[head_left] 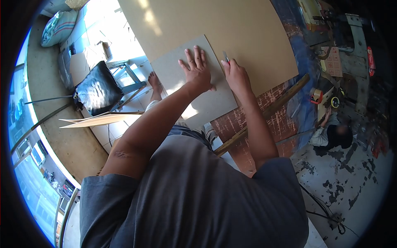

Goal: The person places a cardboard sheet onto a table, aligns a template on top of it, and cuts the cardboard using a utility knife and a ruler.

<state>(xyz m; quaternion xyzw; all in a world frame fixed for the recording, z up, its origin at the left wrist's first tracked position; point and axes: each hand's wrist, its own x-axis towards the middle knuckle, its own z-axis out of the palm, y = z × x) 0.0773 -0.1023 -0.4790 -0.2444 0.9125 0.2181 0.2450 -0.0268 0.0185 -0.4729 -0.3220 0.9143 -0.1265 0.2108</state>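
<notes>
My left hand (197, 71) lies flat with fingers spread on a grey-brown rectangular board (173, 70). Under that board is a much larger tan sheet (256, 37), which reaches to the top of the view. My right hand (237, 76) is closed around a utility knife (227, 60), of which a bit of red handle and the blade show. The blade points away from me, just beyond the right edge of the smaller board, over the large sheet. Whether the tip touches the sheet I cannot tell.
A worn brown surface (264, 120) with a wooden strip (271, 109) lies below the sheet. At left stand a black-covered stool (99, 89) and thin wooden panels (99, 120). Another person (335, 134) is low at right, near tape rolls (335, 102). Cables (326, 208) cross the floor.
</notes>
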